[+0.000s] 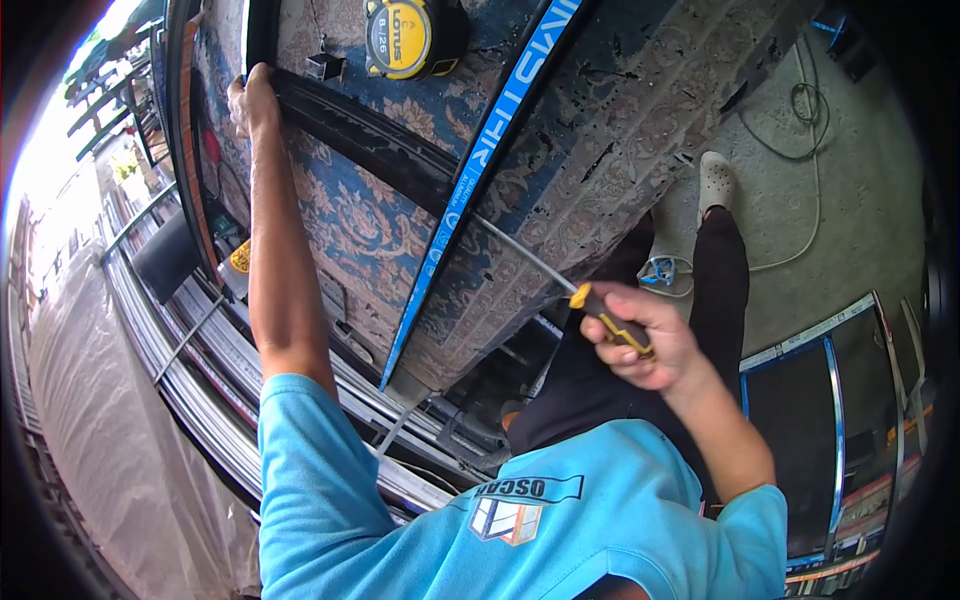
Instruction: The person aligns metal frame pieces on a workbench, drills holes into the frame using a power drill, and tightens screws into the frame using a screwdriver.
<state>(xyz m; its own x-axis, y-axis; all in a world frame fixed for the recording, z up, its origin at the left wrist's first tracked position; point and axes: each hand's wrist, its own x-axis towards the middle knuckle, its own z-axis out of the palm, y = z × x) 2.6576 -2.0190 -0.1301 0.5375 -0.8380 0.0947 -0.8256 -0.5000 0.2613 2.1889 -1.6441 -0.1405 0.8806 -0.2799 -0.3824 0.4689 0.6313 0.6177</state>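
My right hand [650, 345] is wrapped round the yellow-and-black handle of a screwdriver [620, 325]. Its long shank reaches up to the outer side of a frame bar covered in blue printed film [490, 145]; the tip is hidden there. My left hand [257, 105] grips the far corner of the frame, where a black crossbar [365, 135] meets another dark bar [262, 35]. The crossbar runs from that corner to the blue-filmed bar. All of this lies on a worn, patterned carpet [350, 215] over the work surface.
A yellow-and-black tape measure [400, 38] sits on the carpet beyond the crossbar, near a small black clip-like piece [324, 66]. Long metal profiles [190, 350] are racked at left. Blue-edged frames [835, 430] stand at right, and a cable [815, 200] trails across the floor.
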